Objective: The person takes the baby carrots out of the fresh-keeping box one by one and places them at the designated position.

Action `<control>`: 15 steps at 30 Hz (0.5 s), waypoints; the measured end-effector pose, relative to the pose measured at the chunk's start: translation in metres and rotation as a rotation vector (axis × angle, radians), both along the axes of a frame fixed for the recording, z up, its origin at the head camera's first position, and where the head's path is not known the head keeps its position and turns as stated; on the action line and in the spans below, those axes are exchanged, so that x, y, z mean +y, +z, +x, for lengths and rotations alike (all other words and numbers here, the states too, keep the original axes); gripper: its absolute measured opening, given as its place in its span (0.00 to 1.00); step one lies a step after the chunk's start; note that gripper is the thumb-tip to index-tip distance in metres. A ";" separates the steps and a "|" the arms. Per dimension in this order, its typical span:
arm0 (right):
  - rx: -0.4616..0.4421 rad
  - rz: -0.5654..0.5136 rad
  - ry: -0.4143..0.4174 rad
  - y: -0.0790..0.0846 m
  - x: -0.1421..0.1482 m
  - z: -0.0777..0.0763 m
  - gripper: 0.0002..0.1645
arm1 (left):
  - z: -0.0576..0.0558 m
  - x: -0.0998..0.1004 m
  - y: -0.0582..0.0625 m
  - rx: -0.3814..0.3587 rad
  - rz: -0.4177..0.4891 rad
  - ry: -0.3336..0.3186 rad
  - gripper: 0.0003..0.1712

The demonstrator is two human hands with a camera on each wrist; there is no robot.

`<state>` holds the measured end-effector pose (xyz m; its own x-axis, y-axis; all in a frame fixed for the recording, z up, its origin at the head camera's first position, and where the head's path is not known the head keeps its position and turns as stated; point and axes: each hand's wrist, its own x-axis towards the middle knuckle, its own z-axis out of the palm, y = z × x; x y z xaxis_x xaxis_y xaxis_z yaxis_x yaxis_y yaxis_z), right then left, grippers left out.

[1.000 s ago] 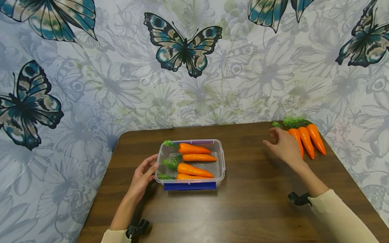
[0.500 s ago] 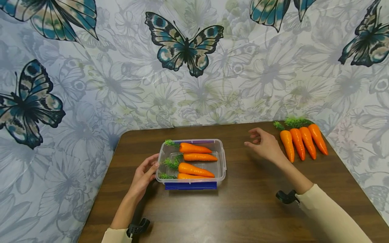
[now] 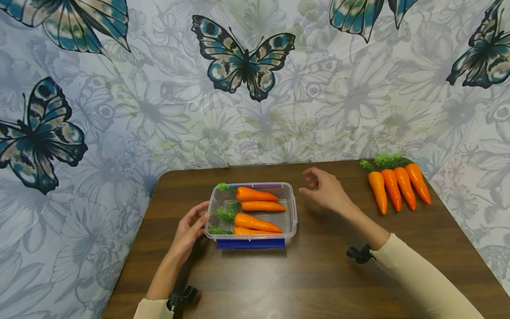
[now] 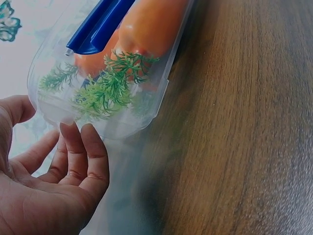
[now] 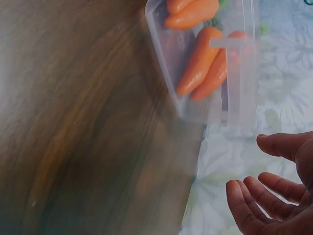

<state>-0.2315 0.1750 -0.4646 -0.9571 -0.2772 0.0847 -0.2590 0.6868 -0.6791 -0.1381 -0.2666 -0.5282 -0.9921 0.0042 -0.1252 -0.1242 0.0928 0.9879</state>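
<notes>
A clear plastic container (image 3: 292,228) with a blue latch (image 3: 251,243) stands on the table. Several orange carrots (image 3: 259,206) with green tops lie inside it, their tops to the left. My left hand (image 3: 189,230) holds the container's left end; the thumb is at the rim, and in the left wrist view the fingertips (image 4: 68,129) rest against the end wall. My right hand (image 3: 326,190) hovers just right of the container, nothing in it, thumb and loosely bent fingers apart. In the right wrist view the container's right end (image 5: 195,115) lies ahead of that hand.
Several more carrots (image 3: 392,188) lie side by side at the table's back right corner, tops toward the wall. The brown wooden table (image 3: 318,274) meets a butterfly-patterned cloth (image 3: 259,128) at its back edge. Black bands (image 3: 360,254) sit at both wrists.
My right hand has moved left, from beside the row of carrots to close by the container, bringing the leftmost carrot of that row into full view. The left hand and container have stayed put.
</notes>
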 end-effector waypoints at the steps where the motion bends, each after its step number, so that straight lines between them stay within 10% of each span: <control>1: 0.000 -0.006 0.008 0.001 -0.003 0.000 0.30 | 0.000 0.000 0.000 0.001 -0.001 -0.001 0.29; 15: -0.020 0.017 0.142 0.011 -0.041 -0.003 0.27 | 0.001 -0.001 0.000 0.013 -0.010 -0.002 0.29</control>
